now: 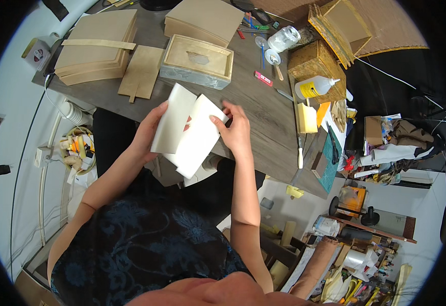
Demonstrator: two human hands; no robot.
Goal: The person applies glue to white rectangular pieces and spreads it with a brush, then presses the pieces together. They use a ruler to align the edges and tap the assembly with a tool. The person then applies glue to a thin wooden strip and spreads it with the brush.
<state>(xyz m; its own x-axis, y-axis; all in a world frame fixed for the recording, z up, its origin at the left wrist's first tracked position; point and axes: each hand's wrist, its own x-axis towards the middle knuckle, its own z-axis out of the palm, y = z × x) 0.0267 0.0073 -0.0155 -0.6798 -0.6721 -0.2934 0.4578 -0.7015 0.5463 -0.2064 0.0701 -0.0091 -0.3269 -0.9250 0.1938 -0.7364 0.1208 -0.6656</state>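
Above the near edge of the table, a folded piece of stiff white card or thin board is held between both hands. My left hand grips its left panel, thumb at the edge and fingers behind, hidden. My right hand pinches the right panel's upper right corner between thumb and fingers. Near the fold, a small reddish patch shows at an opening; whether it is a fingertip, I cannot tell. Just beyond lies a shallow tray-like box with marbled grey sides and an irregular light patch on its inner floor.
Stacked boards and a flat tabbed board lie left; another stack sits behind. To the right are a glue bottle, a glass jar, a pink cutter, a yellow sponge, and scissors on a green cutting mat.
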